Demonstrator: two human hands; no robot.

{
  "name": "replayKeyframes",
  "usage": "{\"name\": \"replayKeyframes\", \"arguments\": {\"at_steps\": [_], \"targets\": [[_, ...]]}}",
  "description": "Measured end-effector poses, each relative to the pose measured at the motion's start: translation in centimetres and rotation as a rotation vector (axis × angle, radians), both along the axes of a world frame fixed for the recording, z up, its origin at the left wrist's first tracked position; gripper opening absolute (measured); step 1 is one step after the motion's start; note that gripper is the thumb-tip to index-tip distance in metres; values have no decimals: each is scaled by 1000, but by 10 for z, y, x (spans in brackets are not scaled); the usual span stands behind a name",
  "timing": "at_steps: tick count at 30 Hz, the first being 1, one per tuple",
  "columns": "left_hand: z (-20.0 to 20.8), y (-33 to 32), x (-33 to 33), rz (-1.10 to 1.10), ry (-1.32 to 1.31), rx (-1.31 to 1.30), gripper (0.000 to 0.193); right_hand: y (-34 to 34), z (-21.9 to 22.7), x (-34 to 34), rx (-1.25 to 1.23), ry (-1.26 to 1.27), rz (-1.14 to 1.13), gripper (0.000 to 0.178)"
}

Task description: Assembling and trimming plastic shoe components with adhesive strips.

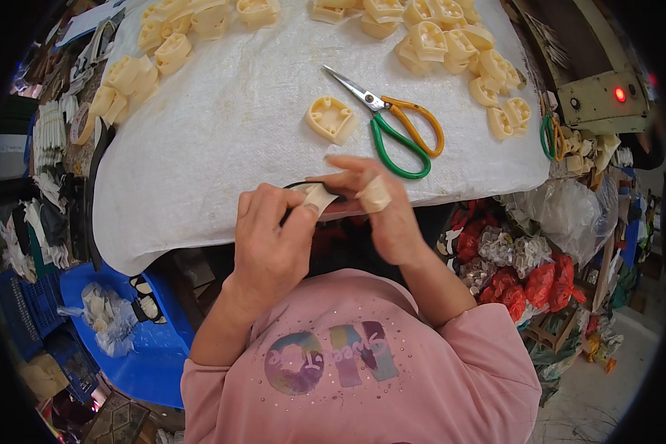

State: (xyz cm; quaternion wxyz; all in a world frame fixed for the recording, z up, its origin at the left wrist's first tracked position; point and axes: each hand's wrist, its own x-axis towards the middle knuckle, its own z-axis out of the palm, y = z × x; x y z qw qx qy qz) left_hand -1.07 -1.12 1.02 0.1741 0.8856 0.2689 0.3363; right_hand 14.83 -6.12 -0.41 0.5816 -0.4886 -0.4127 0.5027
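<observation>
My left hand (270, 233) is closed, pinching a small cream piece with a black curved edge (320, 198) between thumb and fingers. Just to its right is my right hand (388, 218), fingers stretched toward the piece. One fingertip appears to meet its black edge, though I cannot tell if it presses on it. A cream wrap (374, 194) goes round one digit of this hand. Beyond the hands, a single cream molded plastic part (331, 120) lies on the white-covered table (214, 148). Beside it rest open scissors (381, 103) with one green and one orange handle.
Many cream molded parts (429, 41) are heaped along the far side and far left. A blue plastic chair (148, 362) stands lower left, holding a clear bag (107, 318). Red bags (533, 285) lie lower right, below a machine box with a red light (620, 94).
</observation>
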Motion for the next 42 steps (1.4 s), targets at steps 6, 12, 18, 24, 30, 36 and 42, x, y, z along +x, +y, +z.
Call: {"name": "replayKeyframes", "arguments": {"at_steps": [6, 12, 18, 24, 30, 36, 42], "targets": [[-16, -3, -5, -64, -332, -268, 24, 21, -4, 38, -136, 21, 398, 52], [-17, 2, -4, -204, -321, -86, 24, 24, 0, 35, -153, -4, 469, 59], [-24, 3, -6, -132, -308, -188, 19, 22, -9, 23, -95, -50, 306, 57], [-26, -5, -2, -9, -532, -499, 10, 15, -18, 25, 192, 32, 151, 43], [-25, -12, 9, 37, -658, -732, 10, 20, -15, 12, 352, -347, 151, 17], [-25, -10, 10, 80, -684, -871, 10, 22, -13, 8, 291, -263, 53, 17], [-24, -14, 11, 53, -544, -832, 15, 20, -5, 10, 440, -784, -94, 8]]}}
